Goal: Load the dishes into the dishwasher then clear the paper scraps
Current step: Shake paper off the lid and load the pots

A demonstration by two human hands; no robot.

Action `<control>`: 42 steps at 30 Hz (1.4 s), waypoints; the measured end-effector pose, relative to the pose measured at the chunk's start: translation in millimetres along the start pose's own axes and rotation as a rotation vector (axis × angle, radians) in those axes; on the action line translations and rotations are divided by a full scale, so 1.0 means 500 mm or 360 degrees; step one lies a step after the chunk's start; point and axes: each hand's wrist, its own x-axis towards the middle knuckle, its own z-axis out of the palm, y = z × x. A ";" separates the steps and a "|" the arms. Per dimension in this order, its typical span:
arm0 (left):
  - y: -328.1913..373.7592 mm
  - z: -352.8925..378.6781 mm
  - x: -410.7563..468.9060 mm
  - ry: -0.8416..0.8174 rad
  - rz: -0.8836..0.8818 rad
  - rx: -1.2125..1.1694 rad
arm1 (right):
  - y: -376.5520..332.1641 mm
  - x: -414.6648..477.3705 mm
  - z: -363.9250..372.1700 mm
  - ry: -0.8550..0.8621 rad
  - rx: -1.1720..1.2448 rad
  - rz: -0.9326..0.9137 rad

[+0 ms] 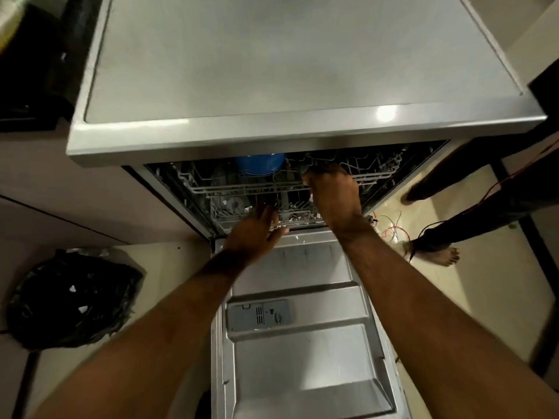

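A person is leaning over a silver steel dishwasher (287, 128), its steel door (296, 358) lying dropped open between the outstretched arms. The right hand (332, 192) is clenching the front rail of the grey wire upper rack (211, 187), fingers curled over it. The left hand (257, 228) is reaching with released, extended fingers to the front edge of the grey wire lower rack (305, 220); whether it is touching the wire cannot be told.

A round blue dish (260, 166) is sitting upside down at the back of the upper rack, half hidden under the machine's top. Small white paper scraps (227, 204) are lying among the lower rack's tines, and a crumpled black bin bag (72, 297) is waiting on the floor to the left.

The racks are likely stiff and sliding on runners, best taken by the front rail. The scraps are probably light and flimsy, calling for a fingertip pinch between the wires. The dish looks hard and smooth, best held by its rim.
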 end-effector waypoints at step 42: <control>0.030 0.309 -0.223 -0.0767 -0.0479 -0.0119 | -0.033 -0.529 0.273 -0.0953 0.0697 0.0366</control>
